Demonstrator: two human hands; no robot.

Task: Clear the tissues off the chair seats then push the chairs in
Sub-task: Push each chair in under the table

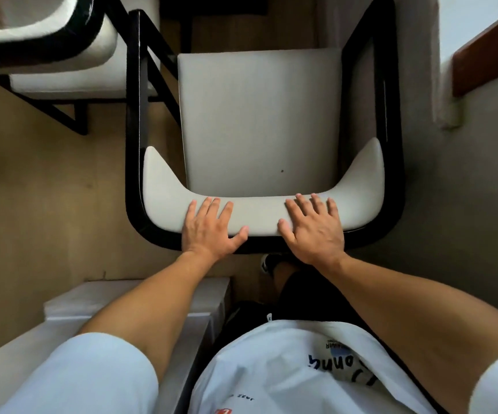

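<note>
A chair with a black frame and a pale grey cushion stands right in front of me; its seat (259, 121) is bare, with no tissue on it. My left hand (209, 227) rests flat on the left part of the curved backrest top (256, 218), fingers spread. My right hand (313, 228) lies flat on the right part of the same backrest, fingers straight. Neither hand holds anything. No tissue shows anywhere in view.
A second chair (62, 55) of the same kind stands at the upper left, close to the first one's left arm. A brown table edge (486, 55) shows at the upper right. A white ledge (140, 297) is beside my left leg. The floor is tan.
</note>
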